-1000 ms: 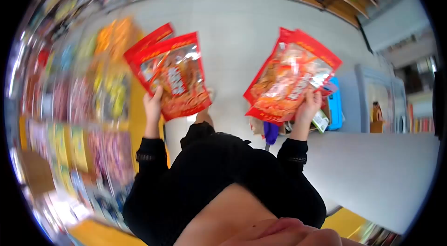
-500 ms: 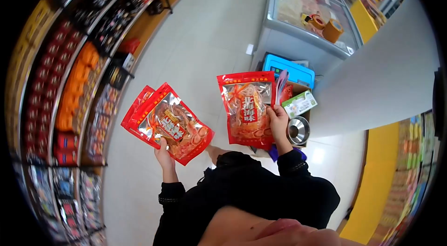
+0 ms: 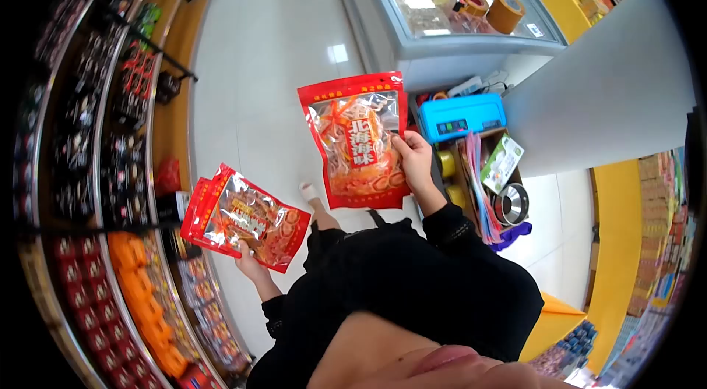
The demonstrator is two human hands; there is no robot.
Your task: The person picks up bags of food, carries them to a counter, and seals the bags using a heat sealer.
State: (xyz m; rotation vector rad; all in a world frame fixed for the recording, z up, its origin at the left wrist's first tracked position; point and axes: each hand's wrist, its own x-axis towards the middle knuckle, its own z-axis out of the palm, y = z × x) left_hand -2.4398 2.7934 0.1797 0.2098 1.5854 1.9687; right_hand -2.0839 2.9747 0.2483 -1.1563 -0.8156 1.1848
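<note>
Behind the left packet (image 3: pixel 258 217) peeks another packet (image 3: pixel 194 212) (part-hidden).

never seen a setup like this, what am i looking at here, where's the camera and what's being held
No robot here, just a person's two bare hands. The camera is worn on the head and looks forward and down, so the picture appears curved at its edges. The left hand holds overlapping red packets; the right hand holds a larger-looking red packet, though anything behind it is hidden. Rolls of tape lie on the glass-topped freezer ahead. Stocked shelves stand to the left.
</note>
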